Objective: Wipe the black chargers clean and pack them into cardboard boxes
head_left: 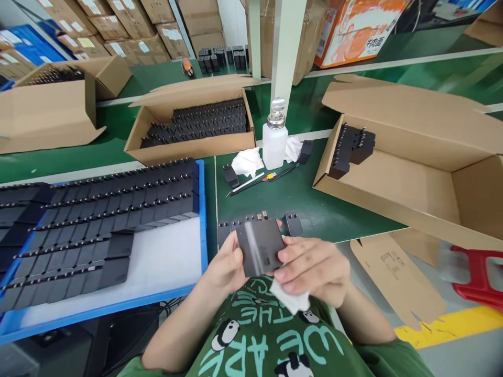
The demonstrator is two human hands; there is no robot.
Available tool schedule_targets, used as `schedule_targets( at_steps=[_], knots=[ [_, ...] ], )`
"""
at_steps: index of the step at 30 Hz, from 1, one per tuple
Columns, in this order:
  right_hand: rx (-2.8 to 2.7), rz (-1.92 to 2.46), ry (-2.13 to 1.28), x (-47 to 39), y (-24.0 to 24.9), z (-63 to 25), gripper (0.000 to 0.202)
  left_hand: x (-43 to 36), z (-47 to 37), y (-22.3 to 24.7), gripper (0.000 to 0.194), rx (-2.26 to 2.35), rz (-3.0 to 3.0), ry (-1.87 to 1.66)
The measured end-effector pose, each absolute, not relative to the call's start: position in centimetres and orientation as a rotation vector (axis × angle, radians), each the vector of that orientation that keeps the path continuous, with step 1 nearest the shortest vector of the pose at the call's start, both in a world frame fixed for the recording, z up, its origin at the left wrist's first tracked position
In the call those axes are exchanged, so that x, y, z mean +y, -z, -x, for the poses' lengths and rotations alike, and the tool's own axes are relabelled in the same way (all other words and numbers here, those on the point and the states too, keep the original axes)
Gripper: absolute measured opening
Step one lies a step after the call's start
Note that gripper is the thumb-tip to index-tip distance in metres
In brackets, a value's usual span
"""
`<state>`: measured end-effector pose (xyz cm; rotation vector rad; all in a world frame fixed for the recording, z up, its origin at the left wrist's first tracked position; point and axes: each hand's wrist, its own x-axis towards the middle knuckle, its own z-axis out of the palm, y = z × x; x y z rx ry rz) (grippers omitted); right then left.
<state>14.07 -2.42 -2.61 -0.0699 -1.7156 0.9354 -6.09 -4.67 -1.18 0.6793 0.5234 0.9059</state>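
Observation:
A flat black plastic housing [257,250] with small metal pins on its far edge is held up between both hands, close to the chest. My left hand [228,264] grips its left side, thumb on the near face. My right hand [314,267] closes on the right side, fingers laid over the face, with a crumpled white wipe [291,299] hanging beneath them. Just beyond, on the green bench, lie several similar black parts, one of them a small black block [293,224] at the right. Part of that row is hidden behind the held piece.
A blue tray [203,220] of black housings lies left. Cardboard boxes with black parts stand at centre [188,147] and right [369,209]. A white pump bottle [274,146], wipes [247,162] and thin tools [251,184] sit mid-bench. A pale post [287,52] rises behind.

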Motion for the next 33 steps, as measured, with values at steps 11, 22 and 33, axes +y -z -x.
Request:
schedule_targets(
  at_steps=[11, 22, 33],
  knots=[
    [-1.406, 0.778, -0.709, -2.0, 0.3, -13.0, 0.039, -4.6, 4.8, 0.3, 0.051, 0.555, -0.635, -0.964],
    [-2.070, 0.165, -0.400, -1.6, 2.1, -15.9, 0.043, -5.2, 6.5, 1.3, 0.075, 0.643, -0.649, -0.982],
    [-2.015, 0.364, -0.468, -3.5, -0.5, -13.4, 0.044, -6.1, 6.0, 1.4, 0.060, 0.593, -0.641, -1.005]
  ],
)
